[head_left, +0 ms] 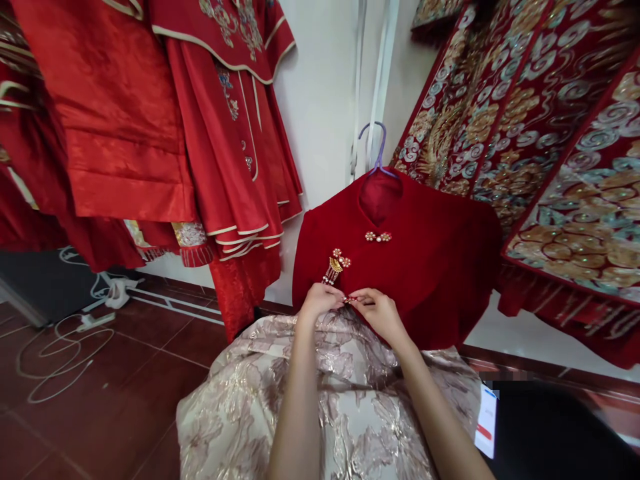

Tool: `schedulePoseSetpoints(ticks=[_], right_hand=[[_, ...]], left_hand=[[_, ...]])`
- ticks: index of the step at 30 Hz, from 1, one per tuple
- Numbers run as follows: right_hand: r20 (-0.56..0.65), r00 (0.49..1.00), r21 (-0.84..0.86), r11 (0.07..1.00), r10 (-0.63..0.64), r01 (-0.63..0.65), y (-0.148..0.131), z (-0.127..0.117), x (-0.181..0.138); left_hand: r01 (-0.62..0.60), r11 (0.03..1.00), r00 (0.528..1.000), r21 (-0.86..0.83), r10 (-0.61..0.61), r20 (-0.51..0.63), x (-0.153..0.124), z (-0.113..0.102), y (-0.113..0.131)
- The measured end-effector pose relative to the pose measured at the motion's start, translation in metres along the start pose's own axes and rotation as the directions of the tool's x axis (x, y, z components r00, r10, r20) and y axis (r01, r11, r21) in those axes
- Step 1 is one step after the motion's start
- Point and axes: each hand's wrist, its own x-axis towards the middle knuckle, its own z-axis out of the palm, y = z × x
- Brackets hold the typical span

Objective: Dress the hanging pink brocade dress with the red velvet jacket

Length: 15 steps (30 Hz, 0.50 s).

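Note:
A dark red velvet jacket (425, 247) hangs from a purple hanger (379, 143) in front of me. My left hand (320, 299) and my right hand (379, 312) meet low on its front, fingers pinched around a small gold-and-red fastener (349, 300), which the fingertips partly cover. Just above my left hand, a gold fan-shaped brooch (335, 264) with flowers and beaded tassels is on the velvet. A flowered clasp (379, 237) sits below the collar. Under both forearms spreads a pale brocade fabric (245, 393) with a shiny floral pattern, reaching the jacket's lower edge.
Red garments with pale piping (235, 140) hang at the left. Embroidered red-and-gold garments (530, 133) hang at the right. White cables (65, 353) and a power strip (95, 321) lie on the tiled floor (125, 413). A lit phone (486, 423) is at lower right.

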Motion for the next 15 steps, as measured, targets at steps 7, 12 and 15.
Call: schedulePoseSetpoints(ticks=[7, 12, 15], right_hand=[[-0.072, 0.997, 0.02, 1.0, -0.011, 0.012, -0.0028, 0.01, 0.0015], [-0.085, 0.996, 0.014, 1.0, -0.016, 0.018, -0.0034, 0.0103, 0.0013], [-0.103, 0.994, 0.007, 0.999, -0.032, 0.032, -0.0046, 0.0099, 0.0006]], left_hand=[[-0.156, 0.966, 0.988, 0.207, 0.155, 0.017, 0.0047, 0.0003, -0.0085], [-0.198, 0.913, 0.975, 0.356, 0.221, -0.024, 0.006, 0.0002, -0.0082], [-0.224, 0.898, 0.97, 0.378, 0.242, -0.002, 0.0067, -0.0019, -0.0084]])
